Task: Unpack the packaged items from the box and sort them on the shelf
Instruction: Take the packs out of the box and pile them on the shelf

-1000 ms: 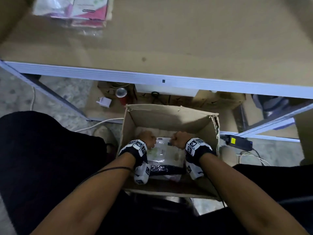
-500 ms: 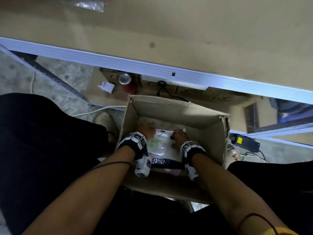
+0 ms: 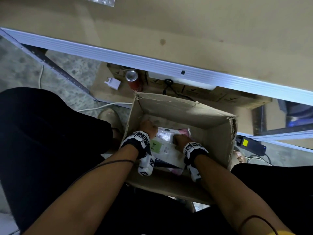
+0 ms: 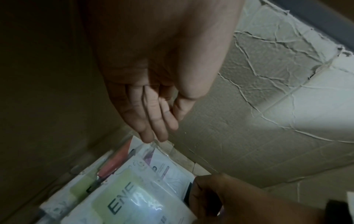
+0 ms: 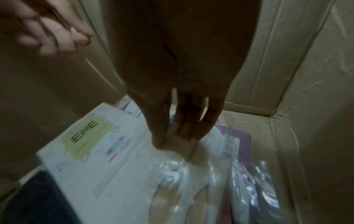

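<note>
An open cardboard box [image 3: 186, 107] stands on the floor between my legs. In it lies a white package with a green "ENE" label [image 3: 162, 146], wrapped in clear plastic, on top of a pink package [image 3: 183, 132] and other bagged items. My left hand [image 3: 149, 128] is at the package's far left corner; its straight fingers [image 4: 153, 133] touch the plastic edge of the package [image 4: 134, 197]. My right hand [image 3: 182, 139] pinches the wrap at the right edge of the package [image 5: 114, 159], with thumb and fingertips together [image 5: 176, 136].
The shelf board [image 3: 186, 31] with its pale metal rail [image 3: 135, 60] runs across just beyond the box. Under it stand a red can [image 3: 133, 78] and a white plug adapter [image 3: 114, 83]. A black power brick [image 3: 250, 145] and cables lie on the floor at the right.
My right hand has slid from the package's far edge down to its right side and the pink package now shows beyond it. The left hand has stayed at the far left corner.
</note>
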The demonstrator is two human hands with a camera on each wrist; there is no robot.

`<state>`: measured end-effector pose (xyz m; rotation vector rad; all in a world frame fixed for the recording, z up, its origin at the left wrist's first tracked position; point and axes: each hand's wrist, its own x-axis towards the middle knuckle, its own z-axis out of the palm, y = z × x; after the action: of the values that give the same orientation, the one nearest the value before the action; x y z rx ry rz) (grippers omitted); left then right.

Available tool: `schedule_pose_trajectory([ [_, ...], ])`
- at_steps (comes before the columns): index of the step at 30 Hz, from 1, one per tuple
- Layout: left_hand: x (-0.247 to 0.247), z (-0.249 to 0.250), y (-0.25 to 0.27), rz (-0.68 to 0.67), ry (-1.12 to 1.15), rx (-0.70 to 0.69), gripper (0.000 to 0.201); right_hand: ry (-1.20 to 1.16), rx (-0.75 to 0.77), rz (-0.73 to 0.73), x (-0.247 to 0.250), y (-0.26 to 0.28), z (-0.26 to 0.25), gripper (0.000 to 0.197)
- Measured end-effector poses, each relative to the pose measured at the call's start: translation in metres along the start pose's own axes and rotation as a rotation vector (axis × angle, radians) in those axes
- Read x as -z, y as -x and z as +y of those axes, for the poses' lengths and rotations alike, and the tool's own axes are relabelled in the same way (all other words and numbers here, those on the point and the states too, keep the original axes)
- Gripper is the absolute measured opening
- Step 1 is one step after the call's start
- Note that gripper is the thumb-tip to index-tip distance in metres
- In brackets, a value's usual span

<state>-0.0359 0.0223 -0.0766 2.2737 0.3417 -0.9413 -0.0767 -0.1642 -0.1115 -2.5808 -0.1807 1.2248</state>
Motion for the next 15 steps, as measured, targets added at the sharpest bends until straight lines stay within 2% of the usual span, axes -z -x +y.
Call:
schedule_pose_trajectory([
  [3,0.001,0.001,0.004,0.011,-0.009,0.014,0.038,0.009,0.052,0.001,-0.005,-0.001,0.001,0.026],
  [11,0.0,0.003,0.004,-0.011,-0.049,0.039,0.037,-0.053,-0.018,0.089,0.012,0.004,0.003,0.024],
  [15,-0.002,0.001,0.002,-0.05,-0.097,0.05,0.039,-0.055,0.003,0.011,0.007,0.008,0.003,0.02],
])
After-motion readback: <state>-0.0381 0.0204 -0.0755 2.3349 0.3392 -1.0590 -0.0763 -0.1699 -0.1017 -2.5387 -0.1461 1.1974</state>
